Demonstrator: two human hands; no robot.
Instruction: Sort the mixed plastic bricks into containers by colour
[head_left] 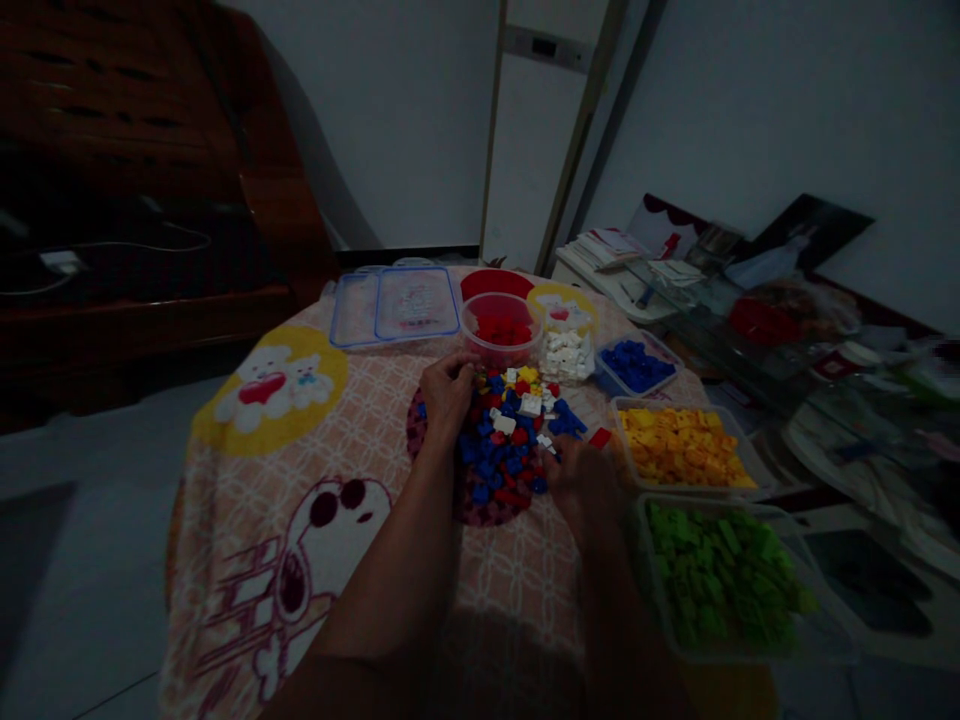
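Left hand: the left hand (448, 392) reaches forward from a long, nearly straight forearm and rests, knuckles up, on the far left edge of the brick pile (512, 440); its fingers curl down into the bricks, but whether they pinch one cannot be told.
Right hand: the right hand (581, 480) lies palm down at the near right edge of the pile, fingers bent toward a few white and blue pieces; its grasp is too dark to tell.
Brick pile: a loose heap of blue, red, white and yellow bricks sits mid-table on the patterned tablecloth (300, 470), between the two hands.
Red tub: a round tub of red bricks (501, 328) stands just beyond the left hand.
White tub: a container of white bricks (567, 352) sits beside the red one.
Blue tray: blue bricks (636, 364) lie further right.
Yellow tray: yellow bricks (681, 446) sit just right of the pile.
Green tray: green bricks (720, 572) fill the nearest tray, beside the right forearm.
Lids: clear lids (396, 304) lie flat at the table's far left.
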